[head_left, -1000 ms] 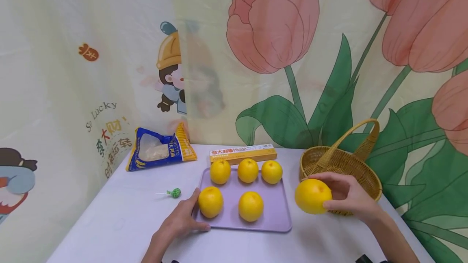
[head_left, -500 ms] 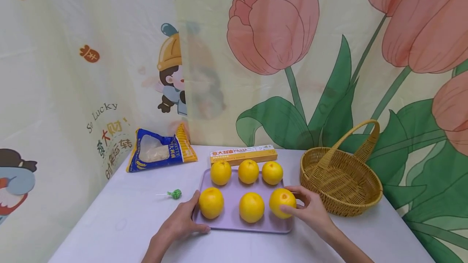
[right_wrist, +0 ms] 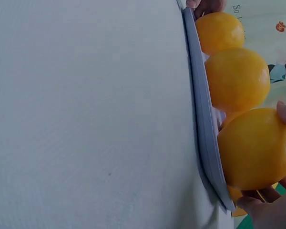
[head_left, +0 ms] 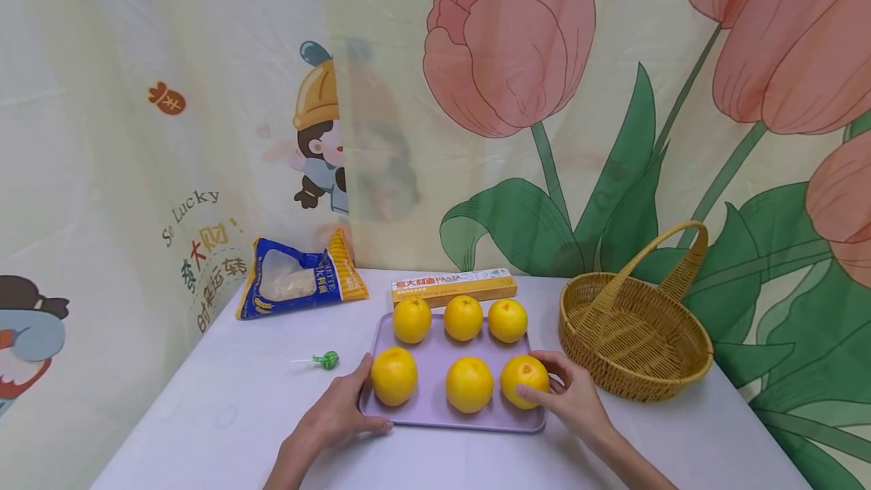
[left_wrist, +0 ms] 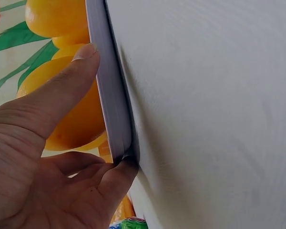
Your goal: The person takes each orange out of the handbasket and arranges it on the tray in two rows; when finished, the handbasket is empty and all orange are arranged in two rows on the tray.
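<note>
A lilac tray (head_left: pixel 432 346) bears several oranges in two rows of three. My left hand (head_left: pixel 339 408) holds its front left corner. In the left wrist view, the thumb lies over the tray's rim (left_wrist: pixel 109 102), while fingertips touch its lower corner. At the front right of the tray, my right hand (head_left: pixel 577 404) grips an orange (head_left: pixel 524 378), thumb on the near side and fingers behind. That same orange (right_wrist: pixel 252 151) looks large in the right wrist view, close over the tray's edge. Beside it in the front row are a middle orange (head_left: pixel 469 384) and a left orange (head_left: pixel 394 376).
A wicker basket (head_left: pixel 636 346) with a tall handle stands right of the tray. Behind the tray lies a pasta box (head_left: pixel 452 289). A blue and yellow pasta bag (head_left: pixel 299 278) is at the back left, with a green lollipop (head_left: pixel 329 360) nearer on the white cloth.
The right hand has carried its orange left from beside the basket to the tray's front right corner, and slightly lower since half a second ago. The left hand has stayed put.
</note>
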Tool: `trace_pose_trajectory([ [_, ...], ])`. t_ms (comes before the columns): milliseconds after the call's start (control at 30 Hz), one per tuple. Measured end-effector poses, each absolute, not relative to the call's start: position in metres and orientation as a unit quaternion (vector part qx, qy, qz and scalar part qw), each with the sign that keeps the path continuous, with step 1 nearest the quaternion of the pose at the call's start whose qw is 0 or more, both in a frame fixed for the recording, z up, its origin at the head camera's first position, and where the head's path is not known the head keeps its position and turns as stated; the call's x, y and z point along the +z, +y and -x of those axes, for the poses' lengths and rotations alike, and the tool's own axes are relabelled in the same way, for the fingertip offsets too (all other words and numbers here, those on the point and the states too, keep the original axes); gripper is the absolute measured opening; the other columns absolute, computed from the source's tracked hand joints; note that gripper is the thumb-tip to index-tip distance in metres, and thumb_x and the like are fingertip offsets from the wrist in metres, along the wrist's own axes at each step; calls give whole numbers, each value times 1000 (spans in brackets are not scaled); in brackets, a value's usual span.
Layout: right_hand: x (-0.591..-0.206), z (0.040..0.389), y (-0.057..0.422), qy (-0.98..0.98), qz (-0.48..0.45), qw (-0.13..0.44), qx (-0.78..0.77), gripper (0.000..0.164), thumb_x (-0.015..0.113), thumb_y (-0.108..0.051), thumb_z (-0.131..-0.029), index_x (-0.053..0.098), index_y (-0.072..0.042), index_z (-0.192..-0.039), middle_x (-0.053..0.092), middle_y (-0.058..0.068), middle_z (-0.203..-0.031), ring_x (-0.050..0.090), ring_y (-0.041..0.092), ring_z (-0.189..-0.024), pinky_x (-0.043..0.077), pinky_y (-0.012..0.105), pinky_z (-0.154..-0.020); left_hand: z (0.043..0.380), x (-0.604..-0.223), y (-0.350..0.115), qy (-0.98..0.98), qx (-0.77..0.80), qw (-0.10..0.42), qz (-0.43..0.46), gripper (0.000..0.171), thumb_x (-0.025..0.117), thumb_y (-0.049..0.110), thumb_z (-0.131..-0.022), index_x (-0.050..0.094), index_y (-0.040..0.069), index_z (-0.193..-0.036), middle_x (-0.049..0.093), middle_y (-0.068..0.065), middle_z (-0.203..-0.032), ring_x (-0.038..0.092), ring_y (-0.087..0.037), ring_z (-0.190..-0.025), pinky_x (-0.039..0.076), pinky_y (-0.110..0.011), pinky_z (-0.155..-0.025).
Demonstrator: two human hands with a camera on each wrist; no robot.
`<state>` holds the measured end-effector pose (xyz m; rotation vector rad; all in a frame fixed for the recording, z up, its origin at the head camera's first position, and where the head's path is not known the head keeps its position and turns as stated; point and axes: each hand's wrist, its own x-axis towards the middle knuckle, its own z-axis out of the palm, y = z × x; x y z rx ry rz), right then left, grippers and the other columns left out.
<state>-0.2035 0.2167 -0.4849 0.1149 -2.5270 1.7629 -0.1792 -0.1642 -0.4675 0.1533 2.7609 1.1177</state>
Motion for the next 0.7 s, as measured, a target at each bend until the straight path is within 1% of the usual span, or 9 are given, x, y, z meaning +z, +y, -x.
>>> trace_pose_trajectory([
  [67, -486, 205, 217, -822, -35, 29, 568, 67, 94, -18, -85, 64, 0, -142, 66, 14, -142, 61, 31, -131, 53, 41, -116, 179, -467, -165, 923, 373, 77, -56, 123, 103, 24, -72, 30, -10, -164, 44, -34, -162, 48, -49, -148, 39, -62, -124],
  [300, -491, 212, 221, -824, -40, 18, 564, 72, 93, -21, -88, 59, -3, -149, 64, 14, -145, 60, 30, -131, 52, 46, -118, 177, -463, -168, 922, 374, 82, -59, 124, 102, 24, -72, 27, -10, -165, 41, -33, -164, 45, -48, -150, 37, -61, -125],
  [367, -492, 215, 221, -823, -41, 17, 566, 72, 92, -21, -88, 59, -3, -149, 63, 14, -146, 60, 30, -131, 52, 47, -118, 177, -461, -169, 922, 375, 82, -56, 124, 102, 24, -72, 27, -10, -165, 40, -34, -164, 46, -49, -150, 38, -62, -124],
  [600, -494, 223, 219, -825, -47, 18, 563, 75, 91, -21, -89, 55, 0, -151, 59, 19, -151, 58, 35, -134, 48, 56, -120, 178, -456, -172, 922, 376, 83, -45, 124, 102, 26, -74, 27, -7, -166, 41, -35, -163, 61, -50, -135, 50, -62, -114],
  [700, -494, 224, 220, -825, -47, 19, 562, 76, 91, -21, -89, 53, 0, -152, 56, 21, -154, 57, 37, -137, 45, 59, -122, 178, -456, -173, 923, 372, 91, -36, 124, 102, 28, -74, 27, -6, -167, 41, -34, -164, 62, -49, -134, 52, -61, -112],
])
